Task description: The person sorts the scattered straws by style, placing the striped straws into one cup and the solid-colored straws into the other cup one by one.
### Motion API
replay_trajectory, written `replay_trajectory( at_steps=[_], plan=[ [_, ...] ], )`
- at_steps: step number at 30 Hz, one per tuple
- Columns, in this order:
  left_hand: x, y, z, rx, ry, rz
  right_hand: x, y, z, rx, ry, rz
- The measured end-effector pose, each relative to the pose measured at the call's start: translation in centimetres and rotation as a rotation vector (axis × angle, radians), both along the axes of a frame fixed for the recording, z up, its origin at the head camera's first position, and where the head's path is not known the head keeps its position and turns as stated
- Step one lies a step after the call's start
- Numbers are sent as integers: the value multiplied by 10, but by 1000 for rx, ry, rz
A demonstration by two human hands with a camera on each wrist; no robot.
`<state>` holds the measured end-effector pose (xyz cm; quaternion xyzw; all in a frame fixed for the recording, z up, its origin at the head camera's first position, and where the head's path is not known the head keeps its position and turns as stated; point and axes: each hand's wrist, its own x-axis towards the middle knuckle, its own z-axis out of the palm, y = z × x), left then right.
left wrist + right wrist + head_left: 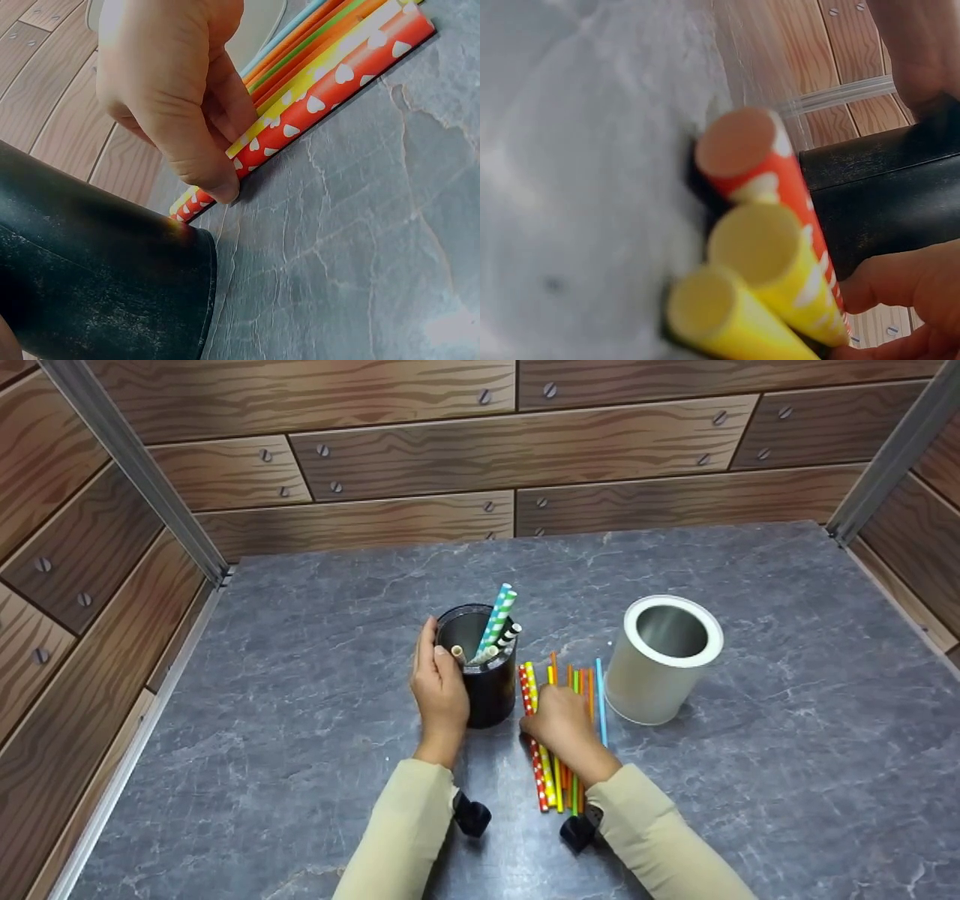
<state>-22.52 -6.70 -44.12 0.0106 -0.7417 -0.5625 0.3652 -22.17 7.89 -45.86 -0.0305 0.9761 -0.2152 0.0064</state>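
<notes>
My left hand holds the black can from its left side, the thumb near the rim. Inside that can stand several paper straws, among them a green-striped straw and a black-and-white striped one. Just right of the can, my right hand pinches the red straw with white hearts, its thumb on the straw's near side. A yellow straw with white spots lies against the red one; whether the fingers grip it too is hidden. Several orange, green and yellow straws lie partly under the hand.
A silvery can with a white rim stands right of the straws. One light-blue straw lies beside it. The grey marbled tabletop is bounded by wood-patterned walls at the back and sides.
</notes>
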Motion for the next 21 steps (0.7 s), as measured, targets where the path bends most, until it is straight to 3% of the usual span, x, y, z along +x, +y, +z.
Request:
replay_trajectory(
  at_steps=[8, 15, 21],
  plan=[
    [-1, -1, 0, 4, 4, -3, -3, 4, -2, -60, -30, -38],
    [0, -1, 0, 1, 3, -2, -5, 12, -3, -187, -39, -61],
    [1, 0, 0, 2, -19, -9, -4, 12, -3, -167, -57, -77]
  ],
)
